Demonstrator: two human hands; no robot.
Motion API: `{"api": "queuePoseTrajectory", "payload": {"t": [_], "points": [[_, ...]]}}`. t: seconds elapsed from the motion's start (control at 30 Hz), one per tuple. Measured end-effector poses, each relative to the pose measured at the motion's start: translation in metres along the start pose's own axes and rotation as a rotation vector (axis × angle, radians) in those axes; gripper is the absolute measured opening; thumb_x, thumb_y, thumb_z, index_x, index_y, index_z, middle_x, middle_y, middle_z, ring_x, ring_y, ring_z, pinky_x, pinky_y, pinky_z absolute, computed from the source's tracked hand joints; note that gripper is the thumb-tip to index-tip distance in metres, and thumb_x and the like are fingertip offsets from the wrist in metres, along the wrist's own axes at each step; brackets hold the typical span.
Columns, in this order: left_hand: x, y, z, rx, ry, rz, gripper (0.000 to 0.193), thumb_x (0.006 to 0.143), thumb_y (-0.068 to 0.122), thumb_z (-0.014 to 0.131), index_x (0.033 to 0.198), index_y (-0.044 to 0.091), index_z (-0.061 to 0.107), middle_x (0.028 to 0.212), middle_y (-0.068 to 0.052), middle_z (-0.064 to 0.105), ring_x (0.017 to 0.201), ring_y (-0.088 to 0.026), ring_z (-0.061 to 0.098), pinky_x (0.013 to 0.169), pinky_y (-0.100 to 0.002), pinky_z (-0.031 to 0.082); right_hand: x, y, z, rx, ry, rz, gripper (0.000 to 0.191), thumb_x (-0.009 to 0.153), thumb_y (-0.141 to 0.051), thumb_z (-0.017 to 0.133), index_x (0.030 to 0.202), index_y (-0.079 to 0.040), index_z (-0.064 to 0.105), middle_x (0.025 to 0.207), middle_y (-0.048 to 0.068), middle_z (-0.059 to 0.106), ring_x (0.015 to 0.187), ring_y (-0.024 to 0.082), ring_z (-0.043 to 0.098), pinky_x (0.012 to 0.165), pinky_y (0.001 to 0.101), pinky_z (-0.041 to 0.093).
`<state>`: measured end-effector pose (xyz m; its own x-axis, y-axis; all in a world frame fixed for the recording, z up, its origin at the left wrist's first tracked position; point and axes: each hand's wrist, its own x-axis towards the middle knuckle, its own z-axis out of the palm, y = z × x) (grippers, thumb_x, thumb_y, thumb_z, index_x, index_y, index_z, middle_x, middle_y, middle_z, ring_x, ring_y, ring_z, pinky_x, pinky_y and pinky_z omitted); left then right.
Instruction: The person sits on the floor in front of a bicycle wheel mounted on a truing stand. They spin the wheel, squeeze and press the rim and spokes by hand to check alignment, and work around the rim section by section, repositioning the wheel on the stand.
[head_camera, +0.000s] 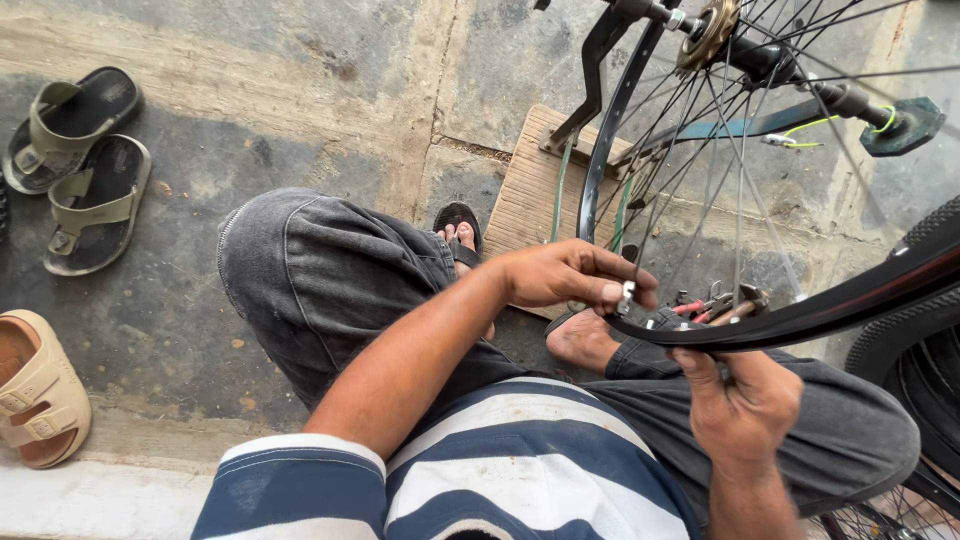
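A bare bicycle wheel rim (800, 310) with thin spokes stands in front of me, its hub and sprocket (708, 32) at the top. My left hand (570, 275) pinches a small silver spoke tool (627, 295) against the rim's near edge. My right hand (745, 400) grips the rim from below, fingers curled up around it. Both hands rest over my knees in grey jeans.
A wooden board (530, 190) lies on the concrete floor under the bike frame. A pedal (900, 125) sticks out at upper right. Olive sandals (85, 160) and a tan sandal (35, 390) lie at the left. A black tyre (915, 350) is at the right.
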<state>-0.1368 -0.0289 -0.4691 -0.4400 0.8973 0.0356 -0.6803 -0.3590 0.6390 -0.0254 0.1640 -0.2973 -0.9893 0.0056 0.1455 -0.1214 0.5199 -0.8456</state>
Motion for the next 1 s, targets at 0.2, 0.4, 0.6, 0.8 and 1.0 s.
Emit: {"api": "queuePoseTrajectory", "payload": {"t": [0.2, 0.4, 0.6, 0.8, 1.0], "points": [[0.017, 0.003, 0.029, 0.869, 0.485, -0.100, 0.039, 0.083, 0.038, 0.084, 0.101, 0.005, 0.075, 0.093, -0.012, 0.076, 0.087, -0.024, 0.071, 0.078, -0.039, 0.056, -0.008, 0.025, 0.012, -0.230, -0.039, -0.086, 0.016, 0.098, -0.014, 0.074, 0.107, -0.001, 0.075, 0.089, 0.009, 0.072, 0.078, 0.015, 0.067, 0.076, 0.0282, 0.053], [0.023, 0.024, 0.058, 1.309, 0.770, -0.168, 0.040, 0.081, 0.041, 0.082, 0.108, 0.012, 0.074, 0.098, -0.015, 0.077, 0.096, -0.034, 0.071, 0.081, -0.045, 0.054, 0.000, 0.024, 0.020, -0.316, -0.103, -0.073, 0.016, 0.094, -0.015, 0.076, 0.105, -0.004, 0.077, 0.081, 0.010, 0.071, 0.070, 0.018, 0.066, 0.069, 0.0296, 0.051], [0.001, 0.031, 0.041, -0.072, 0.058, 0.024, 0.041, 0.093, 0.022, 0.076, 0.130, 0.007, 0.065, 0.119, -0.005, 0.071, 0.105, -0.011, 0.067, 0.084, -0.026, 0.053, 0.005, -0.014, -0.003, -0.106, 0.052, 0.003, 0.022, 0.101, -0.018, 0.073, 0.114, -0.001, 0.073, 0.090, 0.006, 0.073, 0.073, 0.007, 0.064, 0.072, 0.0245, 0.052], [0.013, 0.007, 0.034, 0.141, 0.141, 0.111, 0.029, 0.098, 0.018, 0.081, 0.113, 0.000, 0.064, 0.104, -0.007, 0.068, 0.093, -0.012, 0.063, 0.079, -0.030, 0.051, 0.008, -0.004, -0.001, -0.216, 0.017, -0.024, 0.019, 0.094, -0.018, 0.076, 0.107, -0.003, 0.075, 0.082, 0.007, 0.071, 0.069, 0.011, 0.064, 0.066, 0.0271, 0.052], [0.025, 0.016, 0.050, 1.285, 0.842, -0.192, 0.041, 0.080, 0.037, 0.089, 0.099, 0.007, 0.068, 0.088, -0.014, 0.073, 0.085, -0.030, 0.067, 0.071, -0.043, 0.048, 0.003, 0.022, 0.033, -0.282, -0.094, -0.098, 0.017, 0.092, -0.016, 0.075, 0.105, -0.005, 0.077, 0.084, 0.013, 0.073, 0.071, 0.026, 0.070, 0.066, 0.0354, 0.052]]}}
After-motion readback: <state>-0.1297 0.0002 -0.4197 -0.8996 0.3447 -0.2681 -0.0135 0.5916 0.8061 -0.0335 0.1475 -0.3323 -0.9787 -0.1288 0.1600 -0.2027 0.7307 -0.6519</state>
